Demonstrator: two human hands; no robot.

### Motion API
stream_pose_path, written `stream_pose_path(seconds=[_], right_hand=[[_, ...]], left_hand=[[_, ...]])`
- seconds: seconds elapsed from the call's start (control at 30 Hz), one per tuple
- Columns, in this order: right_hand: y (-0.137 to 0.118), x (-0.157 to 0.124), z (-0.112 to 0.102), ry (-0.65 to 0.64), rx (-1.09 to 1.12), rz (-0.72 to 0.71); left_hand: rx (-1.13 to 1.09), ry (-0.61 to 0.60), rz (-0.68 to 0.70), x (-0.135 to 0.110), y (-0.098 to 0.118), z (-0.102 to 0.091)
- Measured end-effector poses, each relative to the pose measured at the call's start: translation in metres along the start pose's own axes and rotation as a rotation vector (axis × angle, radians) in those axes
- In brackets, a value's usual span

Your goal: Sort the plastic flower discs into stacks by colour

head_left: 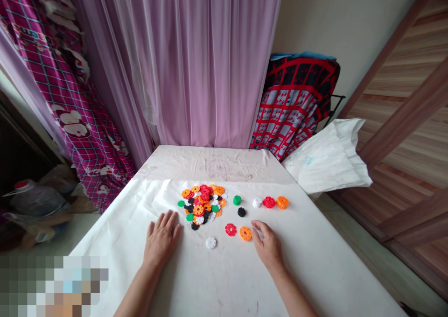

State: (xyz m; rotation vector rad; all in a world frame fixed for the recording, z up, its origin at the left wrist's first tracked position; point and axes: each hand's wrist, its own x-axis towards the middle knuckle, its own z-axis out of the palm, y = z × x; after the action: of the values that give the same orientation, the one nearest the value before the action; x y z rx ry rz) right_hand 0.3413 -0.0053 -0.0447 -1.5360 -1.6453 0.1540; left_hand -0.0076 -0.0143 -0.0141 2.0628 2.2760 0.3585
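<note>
In the heap of discs (199, 209), the lower ones are covered, leaving their number unclear. Behind the heap, the purple curtain (210, 65) is cut off above. Right of the heap, faint print (308, 160) on the white bag (339, 160) is unreadable. Nearer than the heap, a pixelated patch (73, 289) hides whatever lies there, and both forearms (142, 284) are cut off.

A home, it seems: lilac curtains (210, 65) hang beyond the far edge of the bench (224, 284), cartoon-print fabric (75, 123) near its far left corner.

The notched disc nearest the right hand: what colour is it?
The notched disc is orange, clearest in the head view.
</note>
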Motion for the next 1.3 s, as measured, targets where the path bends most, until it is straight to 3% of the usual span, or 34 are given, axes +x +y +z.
stream_pose_path(seconds=[0.13,0.23,0.33,0.47,0.67,1.0,1.17,1.3], right_hand=[[-0.035,0.036,0.006,0.003,0.042,-0.135],[-0.073,0.073,0.027,-0.172,0.101,-0.229],[-0.106,0.103,0.059,-0.376,0.080,-0.227],[-0.127,0.121,0.089,-0.566,-0.018,-0.262],[-0.128,0.127,0.099,-0.697,-0.139,-0.268],[-0.129,0.121,0.103,-0.673,-0.106,-0.191],[-0.116,0.123,0.095,-0.663,-0.015,-0.123],[-0.107,0.123,0.084,-0.691,-0.081,-0.150]], left_hand=[[-0.038,0.075,-0.022,0.011,-0.001,0.003],[-0.113,0.127,-0.010,0.011,-0.010,0.010],[-0.247,0.181,0.015,0.013,-0.023,0.015],[-0.433,0.261,-0.024,0.019,-0.034,0.014],[-0.498,0.272,-0.034,0.024,-0.034,0.007],[-0.472,0.258,-0.008,0.023,-0.028,-0.001],[-0.461,0.258,-0.009,0.024,-0.030,0.002],[-0.460,0.262,-0.009,0.025,-0.032,0.005]])
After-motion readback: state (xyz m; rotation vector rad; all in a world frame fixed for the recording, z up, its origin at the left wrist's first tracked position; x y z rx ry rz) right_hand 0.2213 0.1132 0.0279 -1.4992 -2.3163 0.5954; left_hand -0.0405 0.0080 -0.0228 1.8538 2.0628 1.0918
